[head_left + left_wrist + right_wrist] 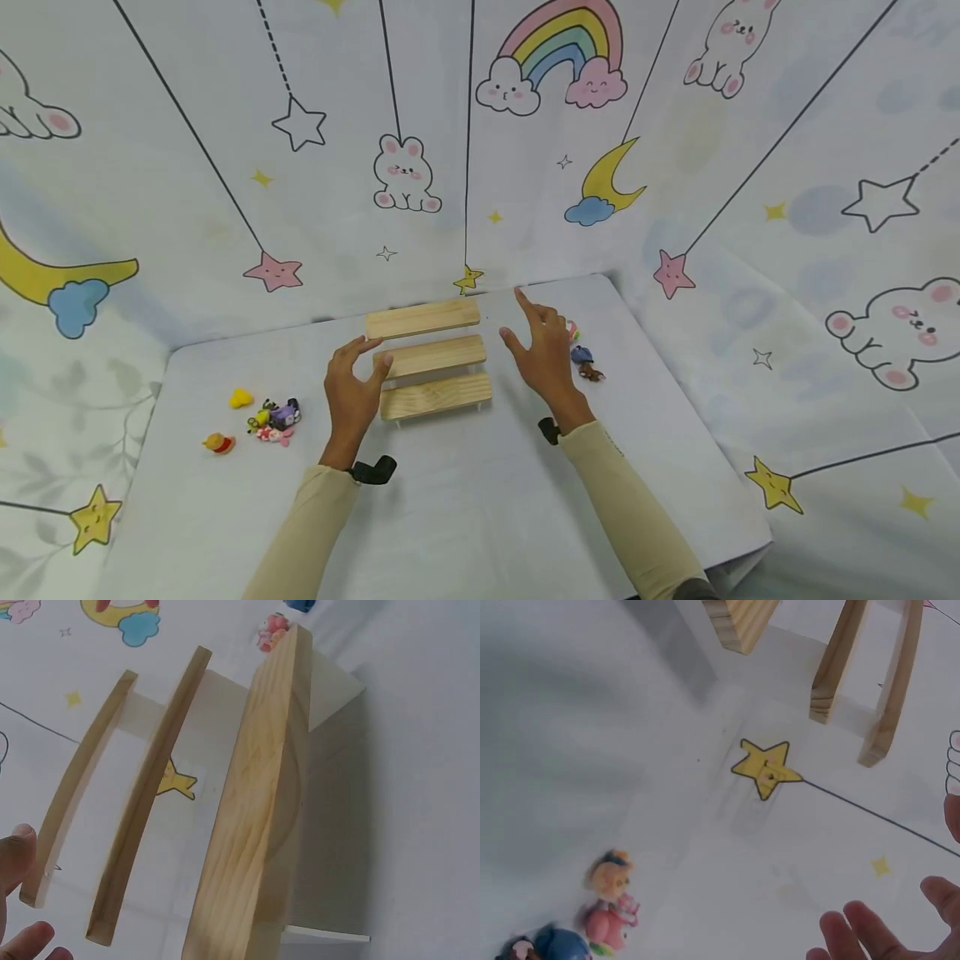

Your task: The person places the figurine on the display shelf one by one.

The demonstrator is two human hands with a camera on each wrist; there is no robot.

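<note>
A three-tier wooden stand (435,396) with pale slats on thin white side supports stands at the middle back of the table. Beside its left end is my left hand (351,396), thumb and fingers spread apart. Its fingertips are close to the upper slats; whether they touch the wood I cannot tell. Past the stand's right end, my right hand (546,358) hovers with the index finger stretched out, holding nothing. In the right wrist view its fingers (870,930) are apart from the slats. Small toy figures (611,907) lie just right of that hand, partly hidden by it in the head view.
On the left of the white table (465,517) lie a pile of small figures (276,419), a yellow piece (241,398) and a red-and-yellow figure (218,442). A blue figure (581,355) and a brown one (591,372) lie at right. Patterned cloth (525,175) hangs behind.
</note>
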